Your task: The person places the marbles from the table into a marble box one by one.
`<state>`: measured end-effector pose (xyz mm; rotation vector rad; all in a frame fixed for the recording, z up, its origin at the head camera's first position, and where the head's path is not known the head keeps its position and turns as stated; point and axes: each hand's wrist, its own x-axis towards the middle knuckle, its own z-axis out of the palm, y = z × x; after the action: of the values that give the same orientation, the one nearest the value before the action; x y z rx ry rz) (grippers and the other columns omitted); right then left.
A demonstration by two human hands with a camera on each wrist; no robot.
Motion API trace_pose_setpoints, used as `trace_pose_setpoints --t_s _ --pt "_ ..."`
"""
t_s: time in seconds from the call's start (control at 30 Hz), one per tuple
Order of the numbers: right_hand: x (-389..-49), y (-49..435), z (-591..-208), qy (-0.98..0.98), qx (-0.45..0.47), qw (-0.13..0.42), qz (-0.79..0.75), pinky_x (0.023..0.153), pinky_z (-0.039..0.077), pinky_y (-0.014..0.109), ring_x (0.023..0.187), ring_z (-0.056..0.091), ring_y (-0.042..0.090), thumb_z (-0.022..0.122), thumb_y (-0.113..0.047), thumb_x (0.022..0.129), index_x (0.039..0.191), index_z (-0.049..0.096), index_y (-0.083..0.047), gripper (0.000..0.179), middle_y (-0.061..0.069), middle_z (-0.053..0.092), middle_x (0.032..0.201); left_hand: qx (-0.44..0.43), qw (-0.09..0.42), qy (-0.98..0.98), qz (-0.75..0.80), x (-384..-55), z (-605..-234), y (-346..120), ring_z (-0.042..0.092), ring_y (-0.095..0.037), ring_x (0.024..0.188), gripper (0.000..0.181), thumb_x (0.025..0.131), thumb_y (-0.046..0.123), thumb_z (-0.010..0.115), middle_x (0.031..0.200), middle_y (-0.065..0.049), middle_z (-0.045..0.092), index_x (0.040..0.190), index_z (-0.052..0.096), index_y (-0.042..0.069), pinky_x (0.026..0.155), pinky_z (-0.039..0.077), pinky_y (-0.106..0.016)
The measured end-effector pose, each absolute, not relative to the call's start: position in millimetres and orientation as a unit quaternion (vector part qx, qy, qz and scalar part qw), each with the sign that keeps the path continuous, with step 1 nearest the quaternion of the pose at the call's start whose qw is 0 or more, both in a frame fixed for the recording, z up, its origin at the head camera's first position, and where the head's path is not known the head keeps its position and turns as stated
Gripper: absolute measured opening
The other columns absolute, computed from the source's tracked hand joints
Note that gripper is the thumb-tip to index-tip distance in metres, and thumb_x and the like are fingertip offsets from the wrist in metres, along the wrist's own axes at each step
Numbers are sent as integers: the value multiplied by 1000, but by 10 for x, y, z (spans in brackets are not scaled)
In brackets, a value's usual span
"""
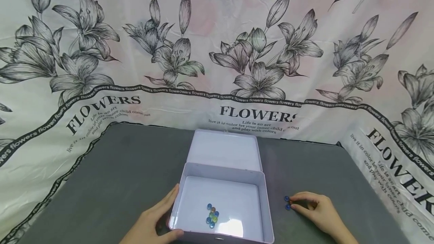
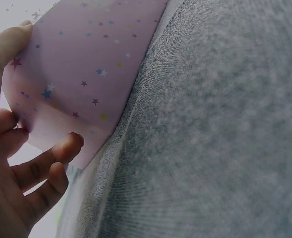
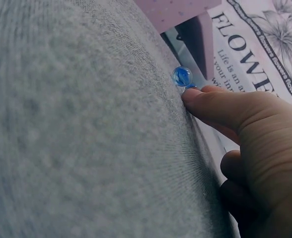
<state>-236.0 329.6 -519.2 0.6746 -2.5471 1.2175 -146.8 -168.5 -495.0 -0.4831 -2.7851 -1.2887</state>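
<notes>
An open lavender box stands on the grey table, its star-printed outside wall showing in the left wrist view. My left hand grips its front left corner, thumb at the front rim and fingers along the left side. Several glass marbles, blue, green and amber, lie together on the box floor. Right of the box, my right hand has thumb and index finger closed around a small brownish marble, mostly hidden by the fingertips. Two blue marbles sit at those fingertips; one clear blue marble shows in the right wrist view.
The box's lid lies folded back behind it. Grey tabletop extends on both sides. A white cloth printed with flowers and lettering hangs behind and along the table's edges.
</notes>
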Motion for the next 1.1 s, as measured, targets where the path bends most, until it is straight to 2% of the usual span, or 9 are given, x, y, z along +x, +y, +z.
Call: trace_pose_setpoints --t_s 0.4,0.53,0.63,0.77,0.9,1.1 --pt "-2361 3330 -5226 -883 214 125 397 36 27 17 45 28 -10 84 -3 73 94 77 -18 26 -3 75 92 -171 39 -897 -405 -1469 -4975 -1687 38 -20 142 97 79 55 77 161 10 28 157 28 24 105 46 -39" --pt "-2360 3326 -5165 -876 204 96 426 36 29 20 43 28 -4 81 -6 79 97 77 -16 22 -2 75 94 -159 21 -896 -414 -1465 -4960 -1686 35 -18 143 98 78 57 76 161 13 26 157 28 25 107 44 -41" --pt "-2377 3313 -5098 -864 209 78 452 36 30 23 41 27 7 79 -6 82 100 77 -14 20 0 75 96 -147 4 -895 -422 -1462 -4944 -1681 33 -15 143 98 78 57 76 160 15 25 157 28 27 108 44 -41" --pt "-2443 3289 -4938 -856 222 70 462 34 29 23 39 26 13 77 -4 83 101 76 -9 19 3 75 96 -141 -1 -896 -422 -1466 -4932 -1676 32 -13 144 98 78 59 76 160 16 24 157 28 27 109 43 -41" --pt "-2530 3270 -4648 -859 222 75 455 33 29 24 38 26 12 75 -5 85 104 75 -7 19 1 76 95 -141 2 -898 -417 -1466 -4930 -1676 32 -12 144 98 77 61 75 159 17 25 157 29 27 109 42 -43" --pt "-2649 3216 -4260 -860 231 104 442 37 31 28 40 28 14 74 -6 87 105 75 -8 18 -3 75 100 -150 25 -902 -405 -1444 -4939 -1682 35 -14 143 97 78 61 75 159 15 27 157 29 27 108 44 -42"
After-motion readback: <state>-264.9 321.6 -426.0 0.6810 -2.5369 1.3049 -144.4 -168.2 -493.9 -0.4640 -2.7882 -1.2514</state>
